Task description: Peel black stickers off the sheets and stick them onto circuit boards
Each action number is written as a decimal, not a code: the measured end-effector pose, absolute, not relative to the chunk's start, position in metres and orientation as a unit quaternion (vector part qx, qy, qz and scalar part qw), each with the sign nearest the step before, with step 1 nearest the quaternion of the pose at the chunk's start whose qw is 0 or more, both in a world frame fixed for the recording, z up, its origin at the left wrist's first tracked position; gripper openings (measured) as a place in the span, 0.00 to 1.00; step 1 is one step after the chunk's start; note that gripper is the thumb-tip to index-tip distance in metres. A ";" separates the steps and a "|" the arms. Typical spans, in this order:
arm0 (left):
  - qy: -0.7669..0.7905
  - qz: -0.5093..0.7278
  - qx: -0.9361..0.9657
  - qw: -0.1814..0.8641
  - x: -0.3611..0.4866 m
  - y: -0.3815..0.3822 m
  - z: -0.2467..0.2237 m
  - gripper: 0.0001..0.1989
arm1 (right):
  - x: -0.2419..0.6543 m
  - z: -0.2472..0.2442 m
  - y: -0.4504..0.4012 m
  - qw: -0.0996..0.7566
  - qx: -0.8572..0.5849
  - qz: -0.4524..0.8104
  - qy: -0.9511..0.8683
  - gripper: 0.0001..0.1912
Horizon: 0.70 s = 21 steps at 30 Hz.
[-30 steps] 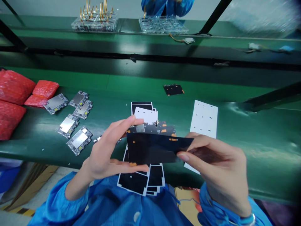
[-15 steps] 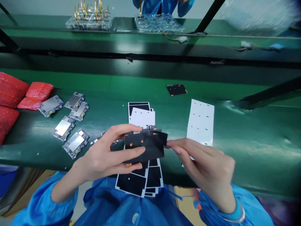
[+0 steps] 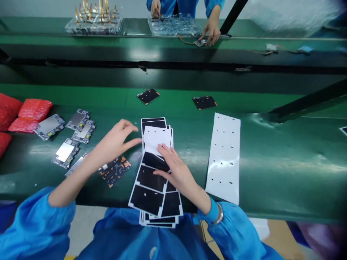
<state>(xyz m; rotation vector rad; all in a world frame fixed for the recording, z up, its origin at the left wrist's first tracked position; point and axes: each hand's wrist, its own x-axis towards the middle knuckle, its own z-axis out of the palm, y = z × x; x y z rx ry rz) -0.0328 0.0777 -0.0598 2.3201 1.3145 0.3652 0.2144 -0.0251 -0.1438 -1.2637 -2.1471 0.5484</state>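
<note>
My left hand (image 3: 115,141) hovers just left of a stack of black sticker sheets (image 3: 151,178), its thumb and fingers apart with nothing between them. On the stack, my right hand (image 3: 179,173) rests with its fingers stretched over the top sheet, whose upper end is folded back to show its white backing (image 3: 155,136). Below my left wrist lies a dark circuit board (image 3: 115,171) with orange patches. Two boards covered in black film sit farther back: a left one (image 3: 148,96) and a right one (image 3: 204,102).
Several silver-shielded circuit boards (image 3: 65,153) lie at left, beside red bubble-wrap packs (image 3: 35,110). A white sheet with small holes (image 3: 225,159) is at right. On the shelf behind, clear trays (image 3: 94,25) stand, and a co-worker's hand (image 3: 211,30) touches a small part.
The black-covered board has left my hands and now lies at the back of the bench. Both hands have moved to the sticker stack. The co-worker's hands have come down to the shelf.
</note>
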 end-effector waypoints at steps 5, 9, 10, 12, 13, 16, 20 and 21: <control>0.449 0.186 0.769 0.415 -0.030 -0.003 -0.076 0.13 | 0.227 -0.121 -0.017 0.327 -0.474 0.262 -0.774 0.43; 0.501 0.320 0.652 0.471 -0.002 -0.029 -0.095 0.10 | 0.218 -0.100 -0.022 0.347 -0.485 0.136 -0.791 0.39; 0.505 0.345 0.628 0.481 0.004 -0.032 -0.096 0.11 | 0.215 -0.095 -0.024 0.355 -0.471 0.099 -0.802 0.33; 0.500 0.379 0.604 0.491 0.011 -0.037 -0.096 0.11 | 0.211 -0.086 -0.028 0.363 -0.419 0.058 -0.830 0.22; 0.496 0.392 0.604 0.486 0.012 -0.039 -0.095 0.11 | 0.211 -0.082 -0.029 0.365 -0.393 0.054 -0.843 0.17; 0.485 0.414 0.630 0.443 0.013 -0.044 -0.091 0.08 | 0.212 -0.071 -0.029 0.357 -0.343 0.065 -0.866 0.10; 0.456 0.433 0.677 0.384 0.013 -0.048 -0.089 0.04 | 0.213 -0.063 -0.028 0.345 -0.322 0.079 -0.878 0.09; 0.447 0.436 0.685 0.376 0.014 -0.049 -0.089 0.04 | 0.212 -0.062 -0.028 0.348 -0.323 0.082 -0.876 0.08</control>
